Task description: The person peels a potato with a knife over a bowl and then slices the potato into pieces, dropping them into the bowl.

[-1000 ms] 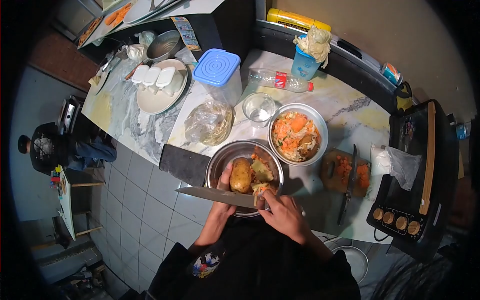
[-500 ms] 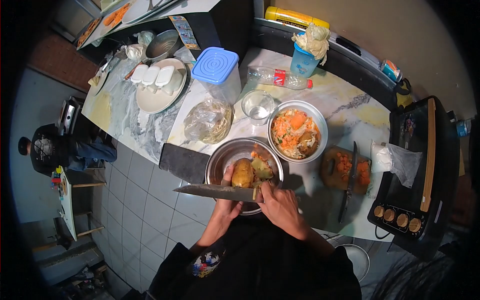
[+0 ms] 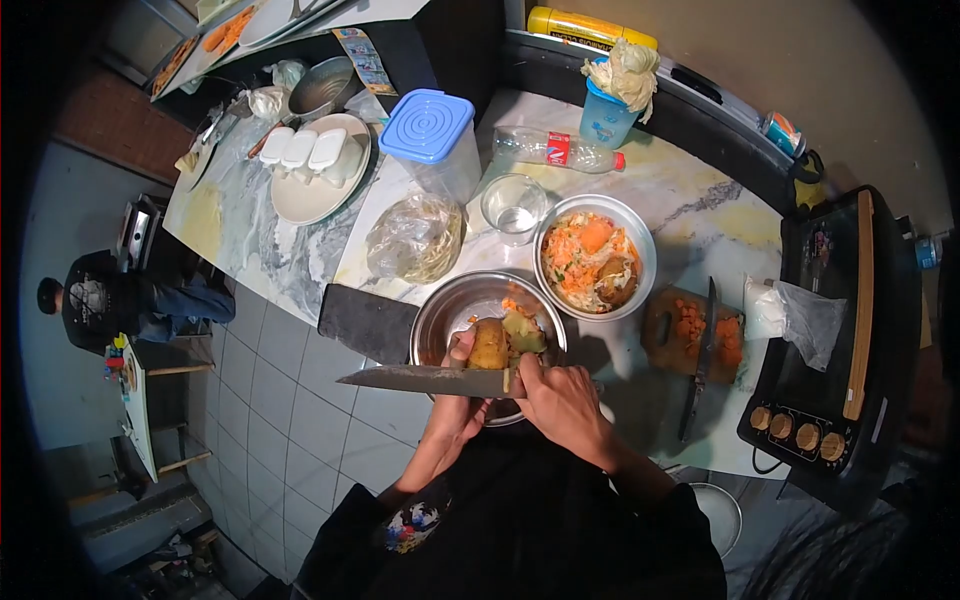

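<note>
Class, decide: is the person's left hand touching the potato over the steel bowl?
Touching. The head view shows the left hand's thumb pressed against the potato, gripping it.

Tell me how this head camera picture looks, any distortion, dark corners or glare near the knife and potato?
Head view: strong fisheye, the counter edge bows and black vignette fills the corners. Head view: dim warm light, only a soft sheen inside the steel bowl, no harsh glare on the knife. Head view: the potato in the left hand is fairly sharp.

no readable text, bottle label too blurred
</note>
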Demonstrator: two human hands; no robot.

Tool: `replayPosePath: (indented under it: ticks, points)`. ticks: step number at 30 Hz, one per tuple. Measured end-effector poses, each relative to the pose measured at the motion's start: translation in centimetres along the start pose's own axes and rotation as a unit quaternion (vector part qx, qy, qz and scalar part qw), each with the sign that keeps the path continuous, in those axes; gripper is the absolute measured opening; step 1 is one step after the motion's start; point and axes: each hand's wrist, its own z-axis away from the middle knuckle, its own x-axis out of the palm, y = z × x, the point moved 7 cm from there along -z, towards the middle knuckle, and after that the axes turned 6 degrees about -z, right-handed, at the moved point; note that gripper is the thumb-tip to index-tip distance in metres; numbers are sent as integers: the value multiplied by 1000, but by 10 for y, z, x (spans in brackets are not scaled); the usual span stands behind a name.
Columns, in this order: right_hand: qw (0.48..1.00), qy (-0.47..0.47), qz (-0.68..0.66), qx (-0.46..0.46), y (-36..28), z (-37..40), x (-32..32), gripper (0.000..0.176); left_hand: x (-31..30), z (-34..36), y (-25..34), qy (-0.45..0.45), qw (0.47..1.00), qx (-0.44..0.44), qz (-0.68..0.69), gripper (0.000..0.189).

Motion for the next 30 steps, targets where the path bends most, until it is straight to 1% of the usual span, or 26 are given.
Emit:
replayPosePath:
  ticks: [2, 5, 9, 12, 14, 15, 17, 19, 21, 22, 25, 30]
  points:
    - [1000, 0, 2, -1, -1, -3, -1, 23, 19, 11, 16, -2, 1000, 18, 16, 34]
    - [1000, 21, -6, -1, 1, -7, -6, 23, 25, 21, 17, -23, 999, 8, 26, 35]
    - [1000, -15, -8, 3, -2, -5, -11, 23, 24, 18, 16, -36, 998, 13, 43, 37]
    - [999, -30, -2, 13, -4, -2, -8, 24, 24, 21, 17, -17, 999, 5, 30, 38]
    - [999, -31, 4, 21, -4, -1, -9, 25, 27, 20, 20, -30, 998, 31, 34, 39]
    - [999, -26, 1, 22, -6, -1, -12, 25, 28, 20, 19, -30, 999, 30, 34, 39]
    - [1000, -21, -5, 23, -6, -3, -14, 25, 29, 20, 21, -35, 997, 65, 16, 39]
    - [1000, -17, 3, -17, -8, -5, -13, 22, 24, 20, 20, -41, 997, 58, 20, 38]
    - [1000, -9, -3, -1, -1, -8, -10, 20, 24, 20, 16, -50, 997, 50, 24, 36]
    - [1000, -3, -10, 13, 2, -9, -9, 19, 24, 21, 16, -49, 997, 60, 27, 35]
    - [1000, -13, -3, 16, 0, -10, -11, 16, 20, 20, 14, -44, 996, 66, 28, 33]
    - [1000, -2, -6, 2, 0, -8, -10, 16, 18, 21, 13, -39, 997, 65, 27, 35]
